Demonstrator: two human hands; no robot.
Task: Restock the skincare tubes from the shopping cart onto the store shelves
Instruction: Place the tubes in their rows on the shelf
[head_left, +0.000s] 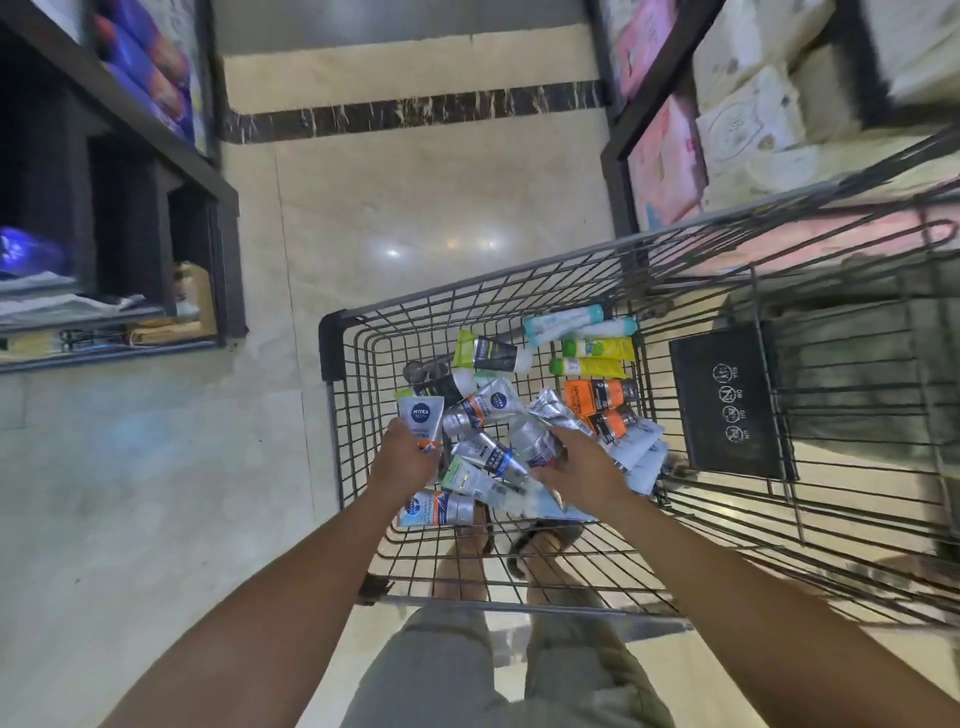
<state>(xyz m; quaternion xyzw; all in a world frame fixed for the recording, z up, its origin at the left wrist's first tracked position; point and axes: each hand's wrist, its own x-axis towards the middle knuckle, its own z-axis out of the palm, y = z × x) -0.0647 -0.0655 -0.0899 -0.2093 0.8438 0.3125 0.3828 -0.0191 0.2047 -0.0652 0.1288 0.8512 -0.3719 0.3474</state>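
Two hands are down in the cart (332, 338), so this is the pick-up step: stock is being gathered, nothing is on its way to a shelf yet. The left hand (405, 460) grips a white tube (420, 415) w/ a blue round logo by its lower end, at the basket's left wall. The right hand (582, 475) has its fingers curled over a silver tube (535, 441) in the middle of the heap, thumb beneath it; it looks like a grasp, tho the fingertips are hidden.

Approx. twenty more tubes lie loose on the basket floor: orange ones (597, 395) and yellow-green ones (597, 349) toward the far right, silver and white ones jumbled under the hands.

Next move, I'd say: lift both tubes clear of the wire sides w/o dragging neighbours along, then turn to a shelf. Dark shelves (156, 171) stand to the left across the floor, and more w/ pink packs (665, 156) are just beside the cart on the right. Can't tell which bay takes skincare; no matching tubes show on either side.
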